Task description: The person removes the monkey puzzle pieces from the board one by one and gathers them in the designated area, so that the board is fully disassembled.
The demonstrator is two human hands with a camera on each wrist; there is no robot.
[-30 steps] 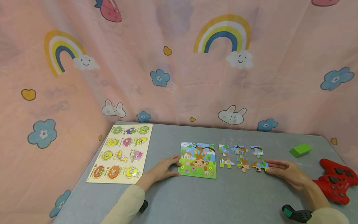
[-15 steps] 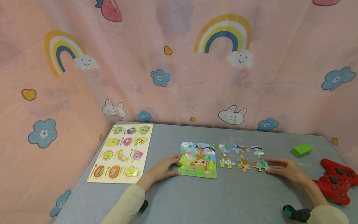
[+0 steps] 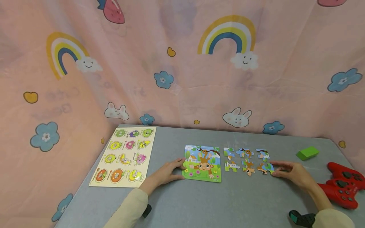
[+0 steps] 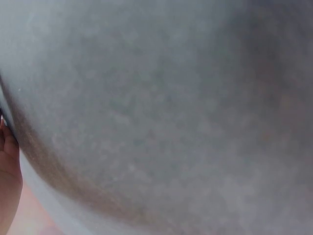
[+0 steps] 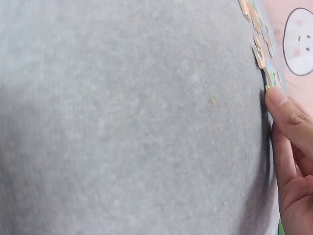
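Head view: left hand [image 3: 167, 172], thumb spread from fingers, touches a monkey jigsaw board [image 3: 201, 164]; right hand [image 3: 295, 175] seemingly pinches a puzzle piece [image 3: 265, 169].

The fruit board [image 3: 122, 150] carries print too small to read. The head view's right edge crops the controller [image 3: 343, 186]; the left wrist view crops the left hand [image 4: 9, 169] and blurs the surface [image 4: 146, 122].

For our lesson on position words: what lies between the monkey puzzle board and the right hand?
The head view shows six loose puzzle pieces, in two rows of three, between the monkey puzzle board and the right hand.
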